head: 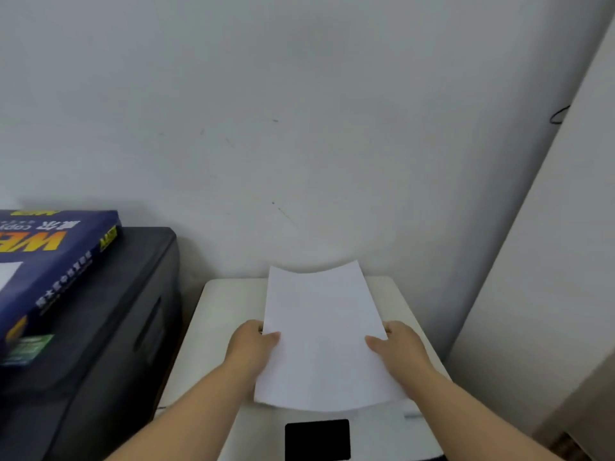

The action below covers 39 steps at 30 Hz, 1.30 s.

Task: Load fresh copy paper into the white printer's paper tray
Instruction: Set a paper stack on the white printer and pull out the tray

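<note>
- Paper stack [324, 341]: white sheets held above the white printer [229, 314], long axis running from 6 toward 12 o'clock, far edge bowed upward near the wall [299, 111]. Not in any tray; no tray opening can be made out.
- Left hand [251, 344]: at the stack's 9 o'clock edge, thumb [271, 337] lying on the top sheet, remaining fingers hidden beneath, so the edge is pinched between thumb and fingers.
- Right hand [401, 346]: at the 3 o'clock edge, thumb [374, 342] flat on top, other fingers curled under the paper, out of sight; same pinching hold.
- Both bare forearms enter from 6 o'clock, one on each side of the stack.
- Black panel [317, 439]: dark rectangle on the printer's top, at 6 o'clock of the stack, just beyond its near edge.
- Dark printer [133, 327]: stands just beside the white one, at its 9 o'clock.
- Blue paper ream [53, 261]: wrapped pack with yellow lettering, lying on top of the dark printer and partly cut off by the frame.
</note>
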Available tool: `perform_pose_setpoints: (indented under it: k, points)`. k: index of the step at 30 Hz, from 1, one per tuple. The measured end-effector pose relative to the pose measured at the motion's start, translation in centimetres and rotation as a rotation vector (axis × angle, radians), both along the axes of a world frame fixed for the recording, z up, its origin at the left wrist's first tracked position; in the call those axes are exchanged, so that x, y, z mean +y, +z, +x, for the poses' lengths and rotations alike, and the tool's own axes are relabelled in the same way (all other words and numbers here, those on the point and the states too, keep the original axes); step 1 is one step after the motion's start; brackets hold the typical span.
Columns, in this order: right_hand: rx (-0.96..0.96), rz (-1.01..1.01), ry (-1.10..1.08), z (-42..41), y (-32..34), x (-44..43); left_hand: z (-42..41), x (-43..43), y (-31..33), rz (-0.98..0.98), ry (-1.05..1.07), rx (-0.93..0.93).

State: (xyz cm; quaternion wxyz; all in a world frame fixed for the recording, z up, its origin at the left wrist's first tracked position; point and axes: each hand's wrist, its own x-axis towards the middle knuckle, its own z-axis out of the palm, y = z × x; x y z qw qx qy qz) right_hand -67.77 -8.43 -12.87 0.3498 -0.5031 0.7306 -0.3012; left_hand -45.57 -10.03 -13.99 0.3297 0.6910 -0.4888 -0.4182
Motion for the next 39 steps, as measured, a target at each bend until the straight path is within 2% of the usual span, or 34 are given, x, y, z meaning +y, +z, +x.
perform_pose_setpoints:
  k: [5, 8, 10, 12, 15, 19, 24, 34, 39]
  points:
    - [0.142, -0.001, 0.009, 0.2, -2.2, -1.3, -0.5, -1.5, -2.3, -0.028, 0.015, -0.180]
    - [0.328, -0.019, 0.009, 0.5, -2.9, -1.3, -0.9, -1.7, -2.7, -0.059, 0.022, -0.296]
    - [0.559, -0.101, 0.060, 0.3, -3.3, -1.1, -1.0, -1.2, -2.9, -0.103, 0.019, -0.483]
    - [0.740, -0.155, 0.201, 0.1, -3.7, -1.0, -0.9, -0.6, -3.1, -0.162, -0.020, -0.714]
    - [0.773, -0.070, 0.398, -0.1, -4.6, -1.0, -0.6, -0.4, -3.6, -0.183, -0.207, -0.899]
    - [0.752, 0.059, 0.443, -0.4, -5.4, -1.5, 0.0, -0.4, -4.5, -0.036, -0.272, -0.865]
    - [0.743, 0.088, 0.466, -0.5, -5.4, -1.9, 0.1, -0.7, -4.8, -0.009, -0.278, -0.877]
    - [0.723, 0.119, 0.482, -0.6, -5.1, -2.4, 0.3, -1.1, -3.8, 0.016, -0.302, -0.856]
    - [0.636, 0.057, 0.429, -1.7, -4.2, -1.3, 1.5, 1.8, -3.0, -0.096, -0.285, -0.908]
